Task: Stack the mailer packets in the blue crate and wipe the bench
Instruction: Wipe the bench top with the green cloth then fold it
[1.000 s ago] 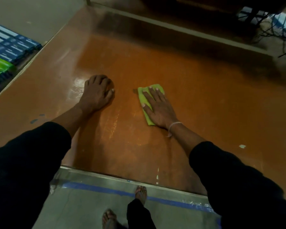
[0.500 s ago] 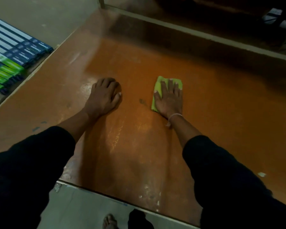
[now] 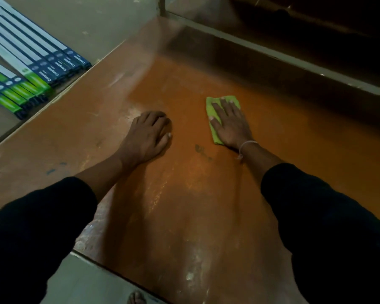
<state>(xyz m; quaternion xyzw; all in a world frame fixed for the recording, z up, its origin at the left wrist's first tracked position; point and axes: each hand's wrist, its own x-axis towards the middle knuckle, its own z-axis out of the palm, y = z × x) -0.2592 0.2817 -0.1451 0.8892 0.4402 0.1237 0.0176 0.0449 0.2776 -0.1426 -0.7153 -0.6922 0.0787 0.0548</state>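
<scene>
Pressing flat on a green cloth (image 3: 215,119), the right hand (image 3: 229,126) lies palm down with its fingers straight and slightly spread, the fingertips reaching the cloth's far edge. The cloth shows beyond the fingertips and along the thumb side of that hand, down to near the wrist; the rest of it is hidden under the palm. A pale string band (image 3: 247,144) circles the right wrist just behind the hand.

To the left of the right hand, apart from it and from the cloth, the left hand (image 3: 148,137) rests on the orange-brown bench (image 3: 184,205) with its fingers curled under at the knuckles and the thumb lying along the bench; it holds nothing. Between the two hands, nearer the right wrist, a small dark smudge (image 3: 201,150) marks the bench top. Pale scuffs and streaks show on the surface nearer the body than both hands.

Both forearms come out of black sleeves (image 3: 316,216) at the lower corners of the view. Far off to the left of the left hand, beyond the bench's edge and lower down, long flat boxes (image 3: 37,62) in white, dark blue and green lie side by side in rows. Beyond the right hand's fingertips the bench ends at a pale raised rail (image 3: 294,60), with dark space past it. No mailer packets or blue crate appear in view
</scene>
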